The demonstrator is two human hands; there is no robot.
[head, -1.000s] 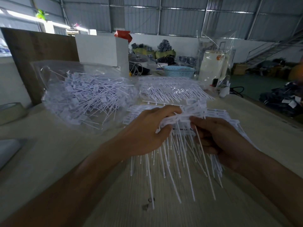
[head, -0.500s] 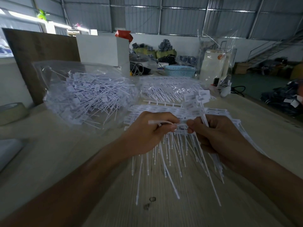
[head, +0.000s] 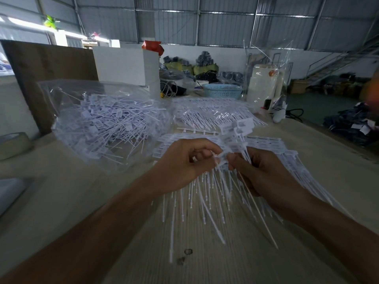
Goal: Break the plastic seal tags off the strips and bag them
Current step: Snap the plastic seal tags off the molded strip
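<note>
My left hand [head: 184, 167] and my right hand [head: 264, 173] meet above the table's middle, both pinching a strip of white plastic seal tags [head: 221, 160]. Thin white tails [head: 207, 203] hang down from the strip toward me. Loosened tag heads [head: 240, 126] stick up above my right hand. More unbroken strips [head: 266, 144] lie flat on the table under and behind my hands. At the left, a clear plastic bag [head: 106, 121] is full of separated tags.
A second clear bag of tag strips [head: 215, 115] lies behind the pile. A tape roll [head: 14, 143] sits at the left edge. A white box [head: 127, 68], blue basket [head: 222, 91] and a standing clear bag [head: 266, 83] crowd the far end of the wooden table [head: 225, 253].
My hands have drawn closer together on the strip and my left hand's grip has shifted. The freed tag heads have risen above my right hand.
</note>
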